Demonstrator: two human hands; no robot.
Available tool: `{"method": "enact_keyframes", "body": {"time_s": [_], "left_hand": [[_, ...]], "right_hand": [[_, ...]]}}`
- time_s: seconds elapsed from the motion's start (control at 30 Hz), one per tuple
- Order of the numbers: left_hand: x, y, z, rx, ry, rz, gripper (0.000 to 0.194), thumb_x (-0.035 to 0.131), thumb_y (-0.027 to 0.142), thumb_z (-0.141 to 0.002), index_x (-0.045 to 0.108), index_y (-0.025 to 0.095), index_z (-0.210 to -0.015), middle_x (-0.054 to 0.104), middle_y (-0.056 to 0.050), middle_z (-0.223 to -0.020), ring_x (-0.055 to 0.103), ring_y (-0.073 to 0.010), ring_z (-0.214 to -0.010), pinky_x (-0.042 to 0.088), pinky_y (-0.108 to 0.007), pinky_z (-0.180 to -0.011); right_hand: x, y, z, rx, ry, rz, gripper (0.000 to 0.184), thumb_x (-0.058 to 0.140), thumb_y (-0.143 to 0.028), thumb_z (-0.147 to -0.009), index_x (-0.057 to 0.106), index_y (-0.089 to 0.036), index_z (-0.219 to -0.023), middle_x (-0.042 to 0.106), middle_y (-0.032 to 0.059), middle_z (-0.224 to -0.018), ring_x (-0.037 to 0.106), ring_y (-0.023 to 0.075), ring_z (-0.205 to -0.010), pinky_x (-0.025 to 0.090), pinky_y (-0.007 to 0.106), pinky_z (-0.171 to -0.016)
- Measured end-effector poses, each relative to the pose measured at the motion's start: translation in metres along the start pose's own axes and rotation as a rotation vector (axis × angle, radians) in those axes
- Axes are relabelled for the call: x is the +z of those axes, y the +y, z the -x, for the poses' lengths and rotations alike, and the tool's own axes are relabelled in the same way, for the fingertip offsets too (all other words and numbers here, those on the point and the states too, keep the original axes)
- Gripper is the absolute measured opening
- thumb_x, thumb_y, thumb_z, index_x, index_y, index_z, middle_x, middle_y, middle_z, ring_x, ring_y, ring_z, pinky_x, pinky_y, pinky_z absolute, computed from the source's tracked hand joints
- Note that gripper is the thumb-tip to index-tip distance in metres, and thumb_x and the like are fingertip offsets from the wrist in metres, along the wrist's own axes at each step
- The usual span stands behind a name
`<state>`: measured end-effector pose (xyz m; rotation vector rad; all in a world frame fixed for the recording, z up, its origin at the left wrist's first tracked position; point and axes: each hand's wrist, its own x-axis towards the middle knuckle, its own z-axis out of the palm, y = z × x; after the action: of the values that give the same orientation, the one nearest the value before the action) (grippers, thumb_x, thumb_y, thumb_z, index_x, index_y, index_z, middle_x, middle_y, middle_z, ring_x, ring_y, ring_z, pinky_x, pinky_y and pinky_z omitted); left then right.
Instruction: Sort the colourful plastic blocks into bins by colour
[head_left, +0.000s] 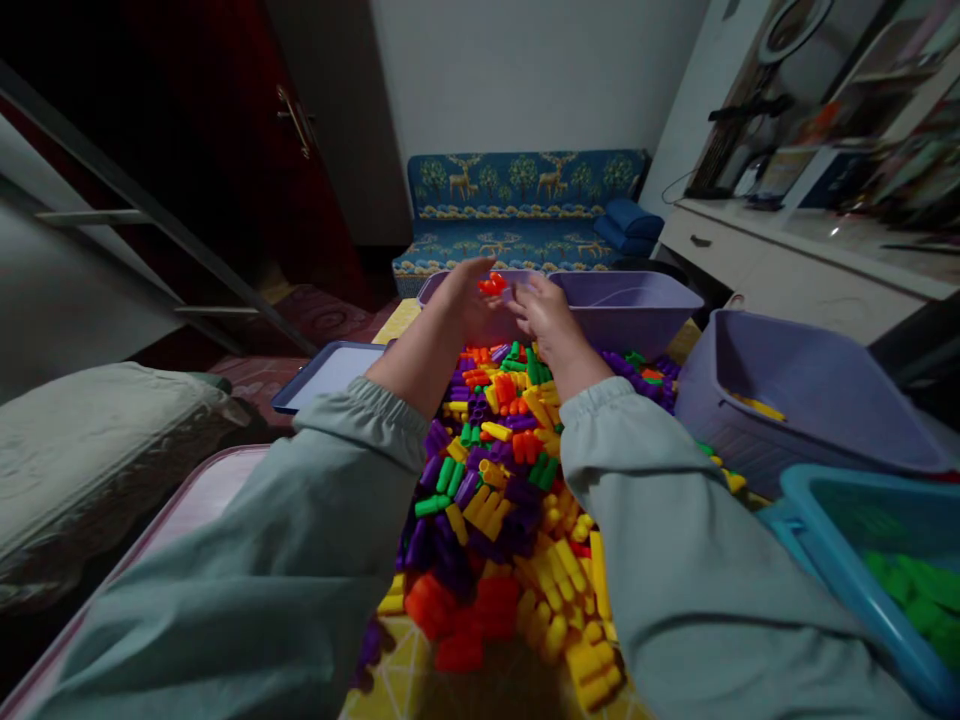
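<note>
Both my hands are stretched forward over the near side of the back left purple bin [431, 290]. My left hand [469, 305] has its fingers extended and its palm turned inward. An orange-red plastic building block [493, 284] shows between the hands, close to my left fingers; whether it touches them I cannot tell. Facing it, my right hand [550, 315] has its fingers apart, pointing left, with a blurred pale purple patch by the fingertips. Below lies a heap of building blocks [495, 432] in yellow, purple, green and orange.
More purple bins stand at the back [622, 300] and right [810, 380]; the right one has a yellow piece inside. A blue basket [810, 490] at the lower right holds green blocks [919, 600]. Left are a tray [330, 375] and a covered seat [105, 450]; behind, a patterned sofa [510, 235].
</note>
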<state>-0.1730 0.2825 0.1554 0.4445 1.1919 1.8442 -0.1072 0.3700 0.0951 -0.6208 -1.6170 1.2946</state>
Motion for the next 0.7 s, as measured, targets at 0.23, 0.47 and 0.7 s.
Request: {"method": "enact_keyframes", "body": {"time_s": [0.23,0.47,0.7], "left_hand": [[-0.058,-0.074,0.046,0.093,-0.158,-0.41,0.042,0.075,0.023,-0.072,0.065,0.013,-0.112,0.072,-0.01,-0.101,0.067,-0.0193,-0.092,0.051,-0.033,-0.088],[-0.082,-0.121,0.09,0.454,-0.254,-1.091,0.037,0.062,0.013,-0.078,0.068,0.011,-0.115,0.069,-0.016,-0.116,0.064,-0.0289,-0.107,0.05,-0.043,-0.096],[-0.087,-0.141,0.091,0.636,-0.208,-1.311,0.047,0.059,0.011,-0.082,0.058,0.011,-0.129,0.062,-0.018,-0.125,0.06,-0.0298,-0.115,0.048,-0.046,-0.101]], "right_hand": [[-0.041,0.011,0.078,0.095,-0.033,0.068,0.035,0.066,-0.034,-0.078,0.065,-0.014,-0.108,0.071,0.0121,-0.107,0.069,0.022,-0.094,0.055,0.039,-0.084],[-0.071,0.024,0.12,0.014,-0.191,0.673,0.024,0.063,-0.018,-0.079,0.069,-0.015,-0.102,0.073,0.0108,-0.104,0.068,0.0223,-0.095,0.052,0.038,-0.091],[-0.063,0.009,0.144,-0.038,-0.344,1.162,0.045,0.062,-0.017,-0.083,0.06,-0.016,-0.128,0.065,0.0137,-0.124,0.06,0.0287,-0.116,0.046,0.039,-0.098]]}}
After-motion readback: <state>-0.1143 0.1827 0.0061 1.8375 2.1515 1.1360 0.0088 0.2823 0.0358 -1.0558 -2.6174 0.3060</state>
